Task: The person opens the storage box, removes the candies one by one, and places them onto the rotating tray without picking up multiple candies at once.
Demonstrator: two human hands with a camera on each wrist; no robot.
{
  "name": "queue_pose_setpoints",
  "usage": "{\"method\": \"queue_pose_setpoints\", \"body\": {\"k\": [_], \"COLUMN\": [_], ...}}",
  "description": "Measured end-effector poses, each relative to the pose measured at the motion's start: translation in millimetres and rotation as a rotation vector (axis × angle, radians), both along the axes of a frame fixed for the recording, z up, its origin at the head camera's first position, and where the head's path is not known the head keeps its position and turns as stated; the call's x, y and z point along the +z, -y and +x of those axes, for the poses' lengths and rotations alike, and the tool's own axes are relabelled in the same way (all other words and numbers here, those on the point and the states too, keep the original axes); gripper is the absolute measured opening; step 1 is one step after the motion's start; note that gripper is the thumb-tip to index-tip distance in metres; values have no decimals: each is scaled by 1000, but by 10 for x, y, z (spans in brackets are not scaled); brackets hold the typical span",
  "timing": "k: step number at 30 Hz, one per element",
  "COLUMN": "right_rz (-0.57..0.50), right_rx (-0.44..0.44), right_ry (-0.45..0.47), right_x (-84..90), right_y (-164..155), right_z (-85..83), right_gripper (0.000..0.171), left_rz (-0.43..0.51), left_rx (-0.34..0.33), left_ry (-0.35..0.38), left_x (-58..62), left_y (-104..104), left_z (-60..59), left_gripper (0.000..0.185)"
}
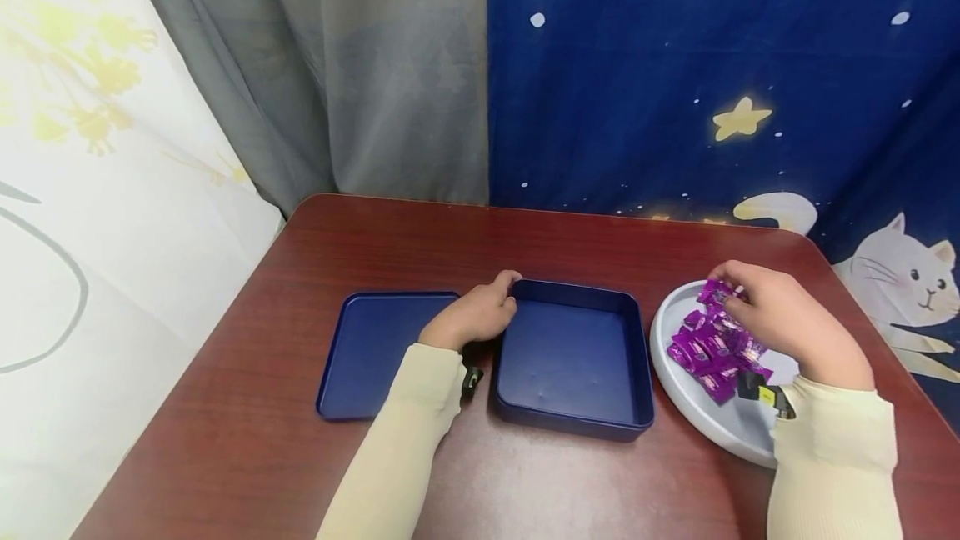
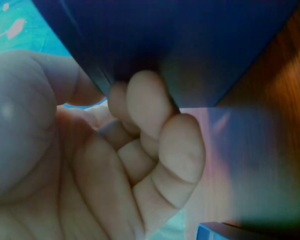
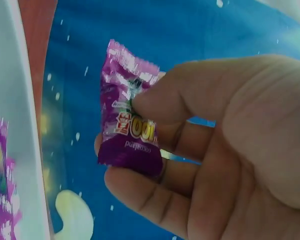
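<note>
The right hand [image 1: 780, 319] hangs over the far edge of the pale plate [image 1: 738, 427] at the right of the counter [image 1: 450, 240], and its grip is closed on one purple wrapped sweet [image 3: 129, 134], pinched between thumb and fingers so that the wrapper stands clear of the palm; the right wrist view shows the printed face of the wrapper turned outward and the plate's rim off to the left. The rest of the purple sweets [image 1: 712, 348] lie heaped in the plate, just beside and under that hand. The left hand [image 1: 476, 315] rests at the near-left corner of the blue box [image 1: 573, 361], its fingers [image 2: 155, 135] curled against the box's outer wall and the thumb over the rim, a grip that seems meant to steady the box in place. The box sits open in the middle of the counter, between the plate and the blue lid [image 1: 371, 352], which lies flat to the left, its edge partly under the left forearm, leaving the box's inside free
</note>
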State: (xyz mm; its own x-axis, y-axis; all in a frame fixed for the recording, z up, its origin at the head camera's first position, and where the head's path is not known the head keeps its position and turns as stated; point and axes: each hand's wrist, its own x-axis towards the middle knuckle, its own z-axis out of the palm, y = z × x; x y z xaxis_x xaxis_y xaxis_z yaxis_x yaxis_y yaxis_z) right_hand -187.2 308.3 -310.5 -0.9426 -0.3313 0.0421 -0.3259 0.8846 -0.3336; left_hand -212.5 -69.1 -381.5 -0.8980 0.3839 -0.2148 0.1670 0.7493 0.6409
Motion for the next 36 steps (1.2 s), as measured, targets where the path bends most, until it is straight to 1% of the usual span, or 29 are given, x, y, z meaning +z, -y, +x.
{"method": "queue_pose_setpoints", "body": {"k": [4,8,14,20,26,33,36], "right_rz": [10,25,20,18,22,33,34], "right_rx": [-67,-105,-90,-104,-104,-123,-123], "right_ry": [76,111,139,236,275,315,315], "right_x": [-45,-118,-207,-271,-330,-345,-336], "right_y": [-153,-268,-353,-368,-366,-363,-358], "right_z": [-7,-13,-33,-63,-72,-76,-72], "right_gripper": [29,26,26,34,36,41,45], "left_rz": [4,6,-1,-3,-6,10,14], "left_rx": [-3,-1,9,-2,1,41,62], "left_ry": [2,5,6,-1,-4,2,3], "left_x": [5,2,-3,7,6,2,-1], "left_y": [5,10,16,15,13,31,41], "left_z": [2,12,21,12,8,-2,-7], "left_gripper": [46,46,47,47,46,46,47]}}
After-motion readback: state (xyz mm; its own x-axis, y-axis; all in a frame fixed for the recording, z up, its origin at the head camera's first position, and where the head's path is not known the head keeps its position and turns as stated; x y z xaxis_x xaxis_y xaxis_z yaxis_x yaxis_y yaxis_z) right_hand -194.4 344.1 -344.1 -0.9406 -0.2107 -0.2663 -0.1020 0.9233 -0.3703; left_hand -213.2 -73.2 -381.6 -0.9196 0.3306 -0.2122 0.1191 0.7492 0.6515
